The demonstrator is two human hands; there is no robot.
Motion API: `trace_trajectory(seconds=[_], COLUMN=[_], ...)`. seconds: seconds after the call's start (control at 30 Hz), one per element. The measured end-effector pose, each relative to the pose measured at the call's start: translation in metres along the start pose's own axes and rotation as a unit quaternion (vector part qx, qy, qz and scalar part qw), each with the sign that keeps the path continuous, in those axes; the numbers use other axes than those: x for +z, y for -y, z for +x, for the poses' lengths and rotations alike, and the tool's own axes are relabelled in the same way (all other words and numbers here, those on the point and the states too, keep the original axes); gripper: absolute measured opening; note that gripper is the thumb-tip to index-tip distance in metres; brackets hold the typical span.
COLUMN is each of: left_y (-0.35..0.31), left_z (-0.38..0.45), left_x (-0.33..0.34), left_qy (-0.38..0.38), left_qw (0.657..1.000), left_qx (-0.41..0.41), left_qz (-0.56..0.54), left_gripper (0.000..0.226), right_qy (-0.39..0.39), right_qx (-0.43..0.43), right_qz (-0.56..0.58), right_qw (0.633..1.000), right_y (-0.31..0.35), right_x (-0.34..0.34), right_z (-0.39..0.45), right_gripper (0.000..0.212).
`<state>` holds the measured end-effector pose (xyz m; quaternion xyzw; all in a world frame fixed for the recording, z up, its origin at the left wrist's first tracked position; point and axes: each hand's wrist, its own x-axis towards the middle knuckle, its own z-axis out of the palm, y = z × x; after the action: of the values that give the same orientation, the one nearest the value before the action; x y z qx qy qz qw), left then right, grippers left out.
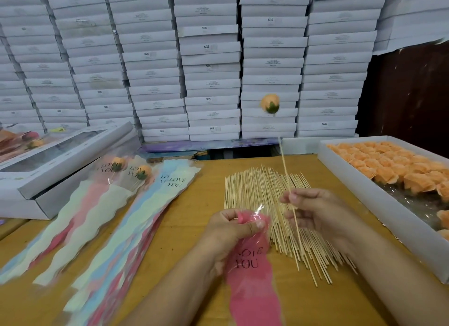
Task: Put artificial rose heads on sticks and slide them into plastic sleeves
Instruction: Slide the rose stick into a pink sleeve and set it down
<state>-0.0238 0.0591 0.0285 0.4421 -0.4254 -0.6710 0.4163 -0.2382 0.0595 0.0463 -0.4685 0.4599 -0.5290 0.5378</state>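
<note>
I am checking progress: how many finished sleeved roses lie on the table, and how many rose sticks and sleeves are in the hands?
Finished sleeved roses: 2
Rose on stick, right hand: 1
Pink sleeve, left hand: 1
Total: 4

Both forearms are bare, the left hand (pixel 230 231) and right hand (pixel 313 211) without gloves or rings.

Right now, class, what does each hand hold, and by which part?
Left hand pinches the pink plastic sleeve at its opening; right hand pinches the thin wooden stick near its lower end.
</note>
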Motion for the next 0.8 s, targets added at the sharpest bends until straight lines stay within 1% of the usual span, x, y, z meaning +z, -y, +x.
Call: trace_trajectory(seconds=[0.13,0.3,0.5,0.8], left_y=[0.001,0.000,-0.002,-0.002], left_z=[0.000,-0.001,-0.003,-0.002], left_x=[0.001,0.000,0.000,-0.001], left_qy=[0.005,0.012,0.009,0.003], left_qw=[1.000,0.999,0.999,1.000], left_qx=[-0.006,-0.010,-0.005,0.007], left_qz=[0.017,0.033,0.036,0.002], left_gripper=[0.076,0.070,0.077,0.061], right_qy=[-0.056,-0.072,-0.062,-0.053], right_qx=[-0.059,-0.097,-0.089,-0.050], right_qz=[0.015,0.050,0.002,-0.029], right_qw=[0.997,0.991,0.994,0.997], right_y=[0.032,0.061,0.045,0.018], right_x=[0.006,0.023,0.036,0.034], right_z=[0.015,0.032,0.036,0.026], right_gripper=[0.010,0.006,0.008,0.013])
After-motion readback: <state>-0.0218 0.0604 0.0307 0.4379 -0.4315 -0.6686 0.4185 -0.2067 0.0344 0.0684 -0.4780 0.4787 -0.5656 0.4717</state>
